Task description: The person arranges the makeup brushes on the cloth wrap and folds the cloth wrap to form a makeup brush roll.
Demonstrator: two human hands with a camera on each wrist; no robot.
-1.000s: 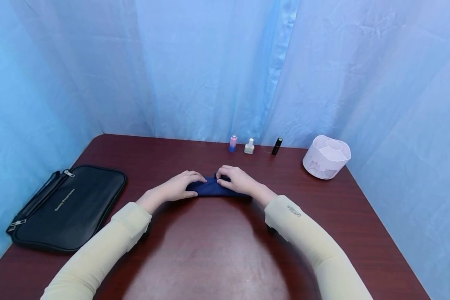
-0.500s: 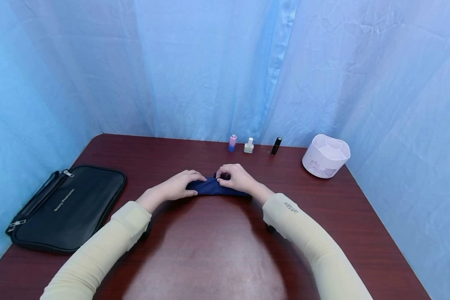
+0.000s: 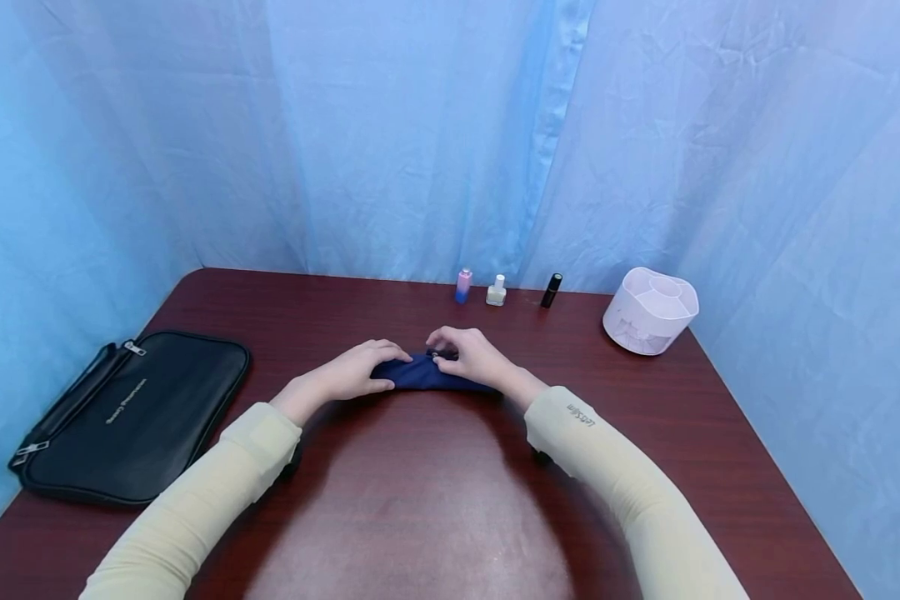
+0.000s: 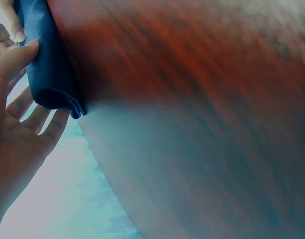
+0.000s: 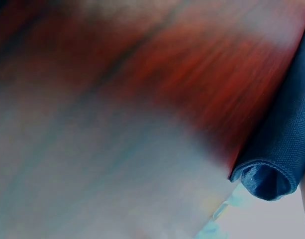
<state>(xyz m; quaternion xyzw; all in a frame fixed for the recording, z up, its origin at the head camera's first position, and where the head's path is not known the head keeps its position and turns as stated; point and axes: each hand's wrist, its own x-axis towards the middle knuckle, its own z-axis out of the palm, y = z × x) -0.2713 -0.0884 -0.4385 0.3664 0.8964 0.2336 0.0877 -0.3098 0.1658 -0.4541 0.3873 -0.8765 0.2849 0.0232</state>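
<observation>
A navy blue fabric roll (image 3: 420, 375) lies across the middle of the table, long side toward me. Its hollow, layered end shows in the right wrist view, the weave (image 5: 286, 134) clearly visible. My left hand (image 3: 356, 371) grips the left end, thumb on the near side and fingers behind, as the left wrist view shows. My right hand (image 3: 476, 358) is curled over the right half, thumb and index finger at a small dark tab with a shiny spot on the top edge. What lies under the right palm is hidden.
A black zippered case (image 3: 135, 417) lies at the left. Along the back edge stand a pink-and-blue bottle (image 3: 462, 286), a nail polish bottle (image 3: 497, 292) with a white cap and a small black tube (image 3: 551, 290). A white divided organizer (image 3: 648, 312) stands at the back right, before blue curtains.
My right index finger has moved slightly left and away from the thumb. The dark tab that stuck up at the top edge now lies lower. My left hand keeps its place.
</observation>
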